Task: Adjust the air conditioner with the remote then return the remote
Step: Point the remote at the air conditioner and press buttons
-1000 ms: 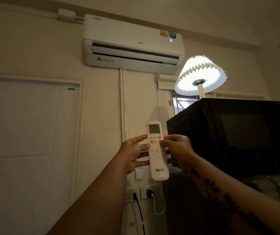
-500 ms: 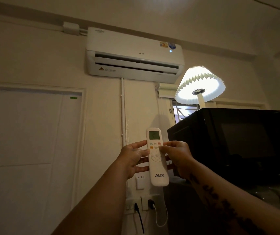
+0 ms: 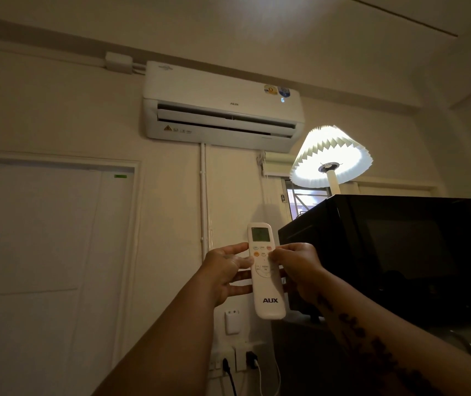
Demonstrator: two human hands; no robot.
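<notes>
Remote (image 3: 267,270): slim white plastic bar, rounded ends, upright.
Left hand (image 3: 225,271): grips its 9 o'clock edge.
Right hand (image 3: 300,270): grips its 3 o'clock edge (thumb on buttons).

Both arms up & out in front, forearms angling in from the lower edge toward each other. Left hand (image 3: 224,270) cupped, thumb up top, fingers curled in twd the right, clamped on the remote (image 3: 265,271) from its left side. Right hand (image 3: 300,268) mirrors it on the other side, thumb laid over the front near the upper buttons, fingers wrapped behind. Hands level w/ each other, just the remote btwn them. Right forearm shows dark tattoo marks along its length. Wrists roughly straight.
</notes>
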